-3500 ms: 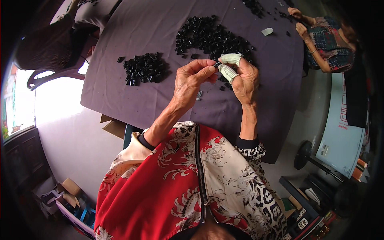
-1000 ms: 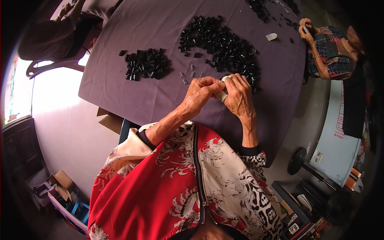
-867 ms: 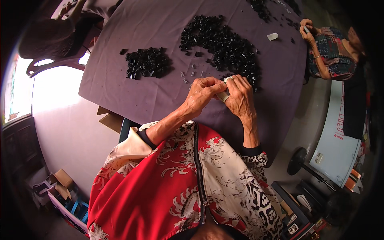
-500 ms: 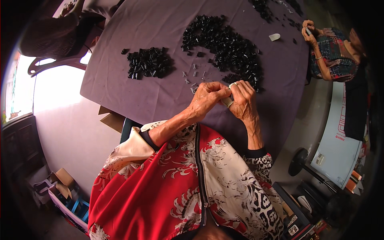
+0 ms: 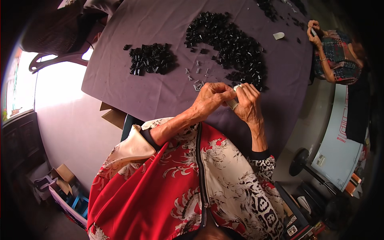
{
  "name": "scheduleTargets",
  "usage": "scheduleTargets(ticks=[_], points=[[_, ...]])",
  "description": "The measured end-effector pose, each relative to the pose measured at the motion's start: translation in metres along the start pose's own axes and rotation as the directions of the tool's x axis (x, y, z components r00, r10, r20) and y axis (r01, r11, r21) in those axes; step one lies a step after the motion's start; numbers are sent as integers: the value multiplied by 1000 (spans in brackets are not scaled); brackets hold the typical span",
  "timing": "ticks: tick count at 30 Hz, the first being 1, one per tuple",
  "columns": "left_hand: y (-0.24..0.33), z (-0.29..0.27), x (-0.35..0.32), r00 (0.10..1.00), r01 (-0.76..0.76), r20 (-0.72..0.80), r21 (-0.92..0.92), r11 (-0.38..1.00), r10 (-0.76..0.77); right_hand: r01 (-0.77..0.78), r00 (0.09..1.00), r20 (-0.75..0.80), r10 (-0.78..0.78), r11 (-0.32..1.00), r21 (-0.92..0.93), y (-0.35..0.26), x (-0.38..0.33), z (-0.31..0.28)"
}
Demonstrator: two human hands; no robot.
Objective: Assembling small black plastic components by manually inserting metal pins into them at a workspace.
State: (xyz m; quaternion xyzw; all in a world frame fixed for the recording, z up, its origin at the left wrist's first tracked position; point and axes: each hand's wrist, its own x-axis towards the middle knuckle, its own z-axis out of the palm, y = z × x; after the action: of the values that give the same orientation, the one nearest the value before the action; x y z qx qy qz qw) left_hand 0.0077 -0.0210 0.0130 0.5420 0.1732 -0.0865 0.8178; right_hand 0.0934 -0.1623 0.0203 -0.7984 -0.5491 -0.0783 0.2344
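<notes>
Close to the near side of the table, my left hand [image 5: 212, 98] and my right hand [image 5: 249, 105] meet with fingertips together. The left thumb and forefinger are pinched; whatever they hold is too small or hidden to name. Curled fingers of the right hand close around a pale whitish piece [image 5: 232, 104], of which only parts show between the hands. Just beyond them lie small grey slivers [image 5: 198, 86]. A large curved heap of small black plastic pieces [image 5: 236, 48] spreads behind the right hand. To the left is a smaller heap of similar black pieces [image 5: 152, 59].
A purple-grey cloth covers the table [image 5: 116, 88]. A white rounded piece [image 5: 279, 36] lies toward the far right, with more black pieces [image 5: 267, 9] beyond. Another person's hands [image 5: 315, 32] hold something small at the right edge. A plastic chair [image 5: 60, 60] stands at left.
Both hands stay together in nearly the same pose. The whole view has shifted slightly, and the heaps look unchanged.
</notes>
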Motion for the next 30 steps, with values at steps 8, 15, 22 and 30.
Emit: scheduleTargets(ticks=[8,15,22,30], points=[[0,-30,5,978,-121,-147,181,976,149,-100,994,-32,103,992,83,1,0,5],[25,-94,-1,720,-356,-481,364,861,501,-212,977,-7,214,972,103,2,-3,14],[32,-116,0,549,-204,-517,680,705,657,-193,981,-17,195,978,83,-5,1,12],[8,-163,-4,471,125,-366,928,350,803,-262,963,-36,266,962,79,5,-9,10]])
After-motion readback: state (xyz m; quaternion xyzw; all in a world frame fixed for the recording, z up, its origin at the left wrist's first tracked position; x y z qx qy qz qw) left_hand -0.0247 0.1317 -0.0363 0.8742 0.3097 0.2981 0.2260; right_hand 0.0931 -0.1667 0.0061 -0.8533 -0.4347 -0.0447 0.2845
